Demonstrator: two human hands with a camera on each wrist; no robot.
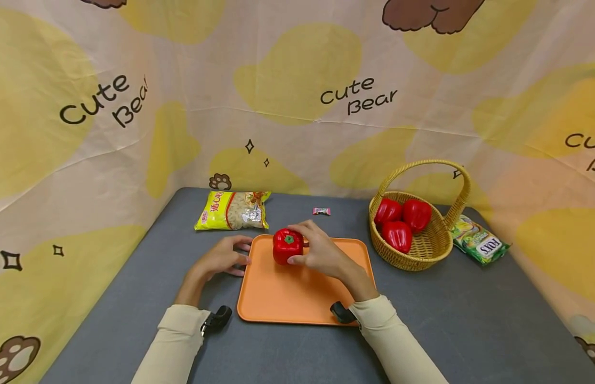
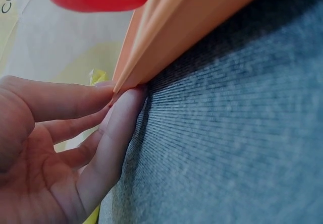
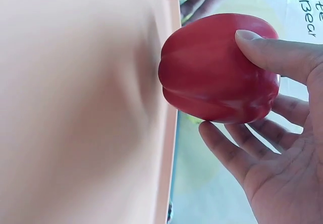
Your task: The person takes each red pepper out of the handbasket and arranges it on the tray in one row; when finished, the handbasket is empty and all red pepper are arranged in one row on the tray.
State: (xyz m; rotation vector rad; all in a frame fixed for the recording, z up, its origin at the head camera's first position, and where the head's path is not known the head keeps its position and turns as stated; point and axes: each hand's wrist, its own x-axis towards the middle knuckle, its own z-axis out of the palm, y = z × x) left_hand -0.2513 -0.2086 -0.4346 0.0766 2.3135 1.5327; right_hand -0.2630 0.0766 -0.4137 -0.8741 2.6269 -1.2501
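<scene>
A red bell pepper (image 1: 284, 248) with a green stem spot is held by my right hand (image 1: 321, 253) over the left far part of the orange tray (image 1: 297, 298). In the right wrist view the thumb lies on one side of the bell pepper (image 3: 212, 67) and the fingers on the other. Whether its base touches the tray cannot be told. At the tray's left edge, my left hand (image 1: 224, 257) pinches the rim; the left wrist view shows thumb and fingers meeting at the tray corner (image 2: 146, 57).
Right of the tray stands a wicker basket (image 1: 412, 261) with a tall handle, holding three red bell peppers (image 1: 397, 236). A green packet (image 1: 479, 240) lies beside it. Behind the tray are a yellow food bag (image 1: 235, 210) and a small pink wrapped piece (image 1: 321, 211). Patterned cloth walls the table.
</scene>
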